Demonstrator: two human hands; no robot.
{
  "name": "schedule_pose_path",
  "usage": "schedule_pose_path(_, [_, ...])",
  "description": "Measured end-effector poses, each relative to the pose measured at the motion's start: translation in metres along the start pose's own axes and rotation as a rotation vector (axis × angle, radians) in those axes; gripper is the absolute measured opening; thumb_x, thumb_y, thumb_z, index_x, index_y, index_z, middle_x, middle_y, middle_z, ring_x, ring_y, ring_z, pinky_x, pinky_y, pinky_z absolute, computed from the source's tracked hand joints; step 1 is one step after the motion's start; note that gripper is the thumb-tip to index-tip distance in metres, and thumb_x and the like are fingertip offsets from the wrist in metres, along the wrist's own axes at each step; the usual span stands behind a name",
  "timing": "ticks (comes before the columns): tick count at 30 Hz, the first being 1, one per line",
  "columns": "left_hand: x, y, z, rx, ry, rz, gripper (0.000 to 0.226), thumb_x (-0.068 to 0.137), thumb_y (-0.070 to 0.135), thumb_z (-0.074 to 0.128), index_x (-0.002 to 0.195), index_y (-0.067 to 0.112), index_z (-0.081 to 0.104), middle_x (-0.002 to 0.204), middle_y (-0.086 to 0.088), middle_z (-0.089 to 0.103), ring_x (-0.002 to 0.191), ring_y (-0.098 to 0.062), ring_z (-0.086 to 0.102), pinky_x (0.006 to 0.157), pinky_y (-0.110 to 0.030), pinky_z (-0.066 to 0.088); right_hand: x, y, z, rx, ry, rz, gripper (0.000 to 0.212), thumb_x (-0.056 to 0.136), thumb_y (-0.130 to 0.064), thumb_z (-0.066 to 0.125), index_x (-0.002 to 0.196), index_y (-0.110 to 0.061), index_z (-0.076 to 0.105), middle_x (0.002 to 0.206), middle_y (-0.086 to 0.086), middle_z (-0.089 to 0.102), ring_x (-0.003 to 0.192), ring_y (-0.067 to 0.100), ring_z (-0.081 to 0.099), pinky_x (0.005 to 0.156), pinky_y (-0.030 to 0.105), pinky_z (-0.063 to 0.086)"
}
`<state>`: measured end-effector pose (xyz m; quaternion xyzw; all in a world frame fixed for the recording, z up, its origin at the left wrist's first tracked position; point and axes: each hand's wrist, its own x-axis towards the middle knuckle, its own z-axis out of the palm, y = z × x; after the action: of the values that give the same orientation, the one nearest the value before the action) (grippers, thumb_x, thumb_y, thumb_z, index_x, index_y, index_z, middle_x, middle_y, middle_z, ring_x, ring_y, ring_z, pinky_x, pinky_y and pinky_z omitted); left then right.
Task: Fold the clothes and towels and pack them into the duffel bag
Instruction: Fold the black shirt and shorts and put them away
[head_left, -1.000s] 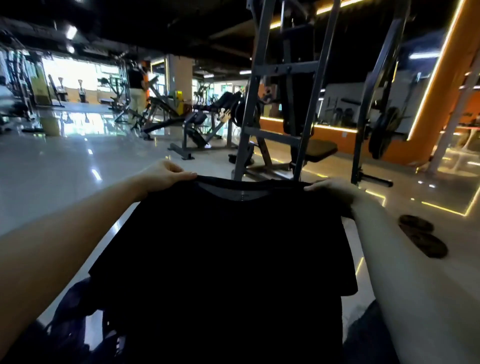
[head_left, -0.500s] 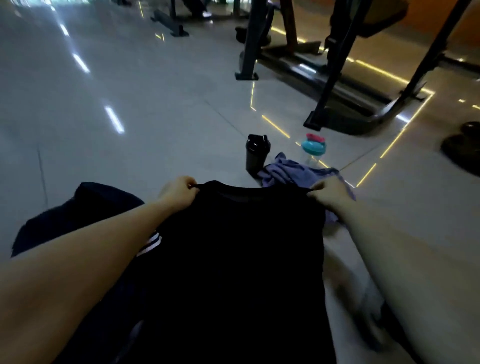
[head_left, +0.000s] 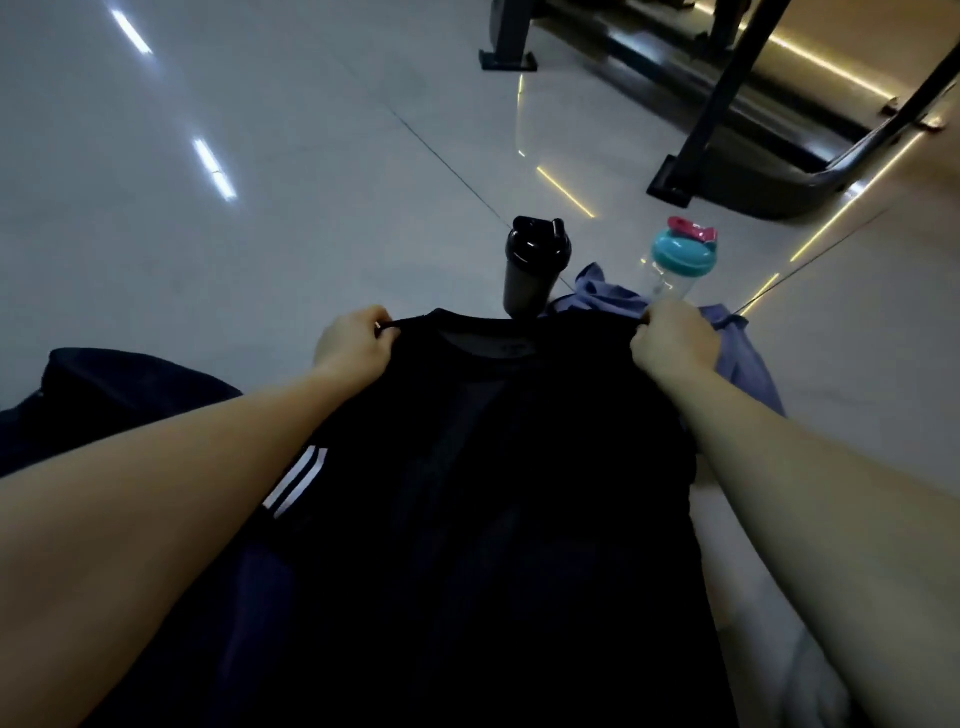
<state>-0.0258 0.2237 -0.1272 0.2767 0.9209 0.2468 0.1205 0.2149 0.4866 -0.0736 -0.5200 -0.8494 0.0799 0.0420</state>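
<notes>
A black T-shirt (head_left: 493, 493) is hanging in the centre of the frame, collar uppermost, and is spreading down to the bottom edge. The left hand (head_left: 353, 345) is pinching its shoulder edge left of the collar, and the right hand (head_left: 672, 345) is pinching the opposite shoulder. Each grip is clenched on the fabric, fingers curled, and the neckline is stretching taut between them. Both bare forearms are reaching in from the lower corners.

Under the shirt's left side, a dark garment with two white stripes (head_left: 297, 486) is showing just beside the left forearm. Further out, at the middle left edge, a dark navy bulk (head_left: 114, 400) is lying on the floor (head_left: 260, 208); whether it is a bag or more clothing I cannot tell. Behind the right hand, a blue-purple cloth (head_left: 743, 358) is lying crumpled on the floor, partly hidden by hand and shirt. At the lower right, something pale and blurred is showing beside the right forearm.

Just above the collar, a black shaker bottle (head_left: 532, 270) is standing upright, its base hidden by the shirt. Near it, to the right, a clear bottle with a teal lid (head_left: 681, 257) is standing upright, its lower part behind the cloth. The glossy grey floor is reflecting light streaks in the upper left, and a dark metal frame (head_left: 727, 104) is filling the upper right.
</notes>
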Motion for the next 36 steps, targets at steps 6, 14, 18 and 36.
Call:
schedule_pose_path(6, [-0.026,-0.035,0.002,0.198,-0.313,-0.045,0.055,0.093,0.041,0.067,0.14,0.019,0.05,0.134,-0.008,0.058,0.121,-0.03,0.058,0.099,-0.04,0.047,-0.04,-0.035,0.027,-0.04,0.013,-0.239,0.037,0.09,-0.013,0.053,0.126,-0.007,0.054,0.124,0.018,0.061,0.109,0.04,0.06,0.077,0.04,0.045])
schedule_pose_path(14, [-0.115,-0.079,-0.019,0.522,-0.287,-0.032,0.046,0.098,0.048,0.042,0.126,0.016,0.06,0.128,-0.01,0.062,0.116,-0.032,0.056,0.094,-0.044,0.042,-0.161,-0.116,0.089,-0.093,-0.26,-0.853,0.034,0.091,-0.023,0.055,0.124,-0.013,0.06,0.119,0.01,0.054,0.107,0.032,0.057,0.085,0.042,0.048])
schedule_pose_path(18, [-0.145,-0.097,-0.029,0.58,-0.398,-0.067,0.05,0.096,0.041,0.033,0.134,0.017,0.055,0.142,-0.01,0.054,0.135,-0.031,0.04,0.113,-0.054,0.029,-0.207,-0.128,0.109,-0.167,-0.492,-0.916,0.055,0.1,-0.043,0.048,0.15,-0.024,0.038,0.149,0.009,0.04,0.132,0.031,0.043,0.103,0.045,0.041])
schedule_pose_path(36, [-0.19,-0.154,-0.058,1.246,-0.563,-0.092,0.147,0.067,0.081,0.069,0.158,0.002,-0.015,0.167,-0.024,-0.007,0.153,-0.042,-0.012,0.118,-0.069,-0.002,-0.234,-0.13,0.125,-0.365,-0.651,-0.788,0.105,0.087,-0.062,0.064,0.161,-0.031,-0.005,0.168,0.011,-0.012,0.154,0.035,-0.006,0.116,0.062,0.025])
